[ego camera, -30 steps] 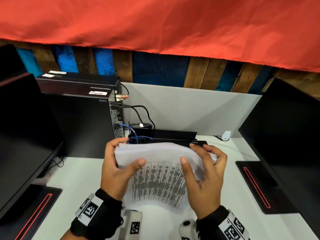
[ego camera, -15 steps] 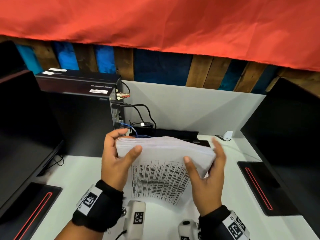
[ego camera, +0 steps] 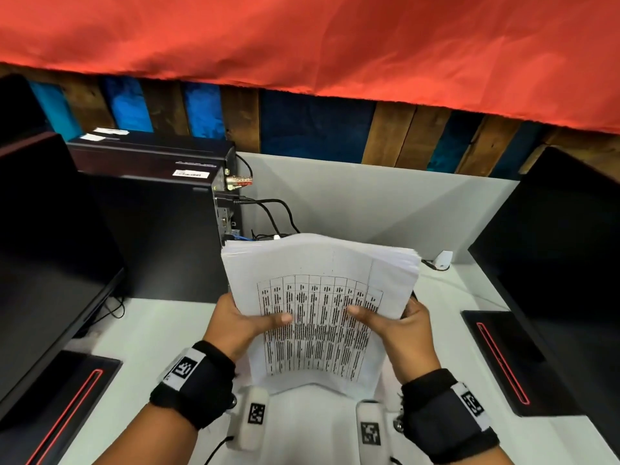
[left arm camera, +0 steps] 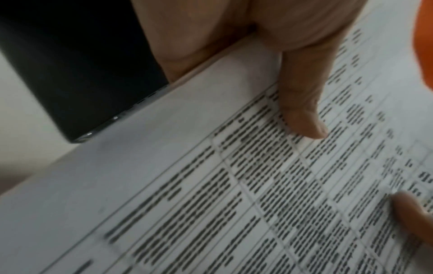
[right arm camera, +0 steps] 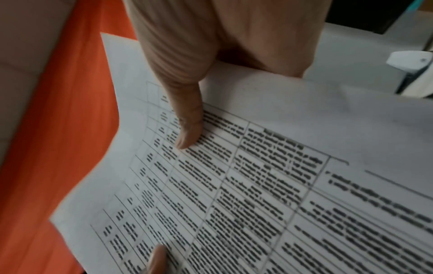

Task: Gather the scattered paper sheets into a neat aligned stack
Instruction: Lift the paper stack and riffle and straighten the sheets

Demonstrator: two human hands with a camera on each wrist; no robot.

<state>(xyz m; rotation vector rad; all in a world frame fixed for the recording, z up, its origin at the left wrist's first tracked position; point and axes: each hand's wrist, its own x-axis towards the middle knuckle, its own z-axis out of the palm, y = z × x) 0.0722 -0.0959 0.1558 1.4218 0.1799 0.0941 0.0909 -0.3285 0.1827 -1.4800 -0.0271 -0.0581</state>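
Head view: both hands grip paper stack [ego camera: 318, 297], its printed table unreadable

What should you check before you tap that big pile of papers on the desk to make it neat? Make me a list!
1. Left hand holds the paper stack, thumb on the printed top sheet: ok.
2. Right hand holds the other side, thumb on top: ok.
3. Top edges line up: not ok, the sheets fan out a little.
4. Stack flat: not ok, it bows.
5. Bare white desk below for tapping: ok.
6. Bottom edges even: cannot tell.
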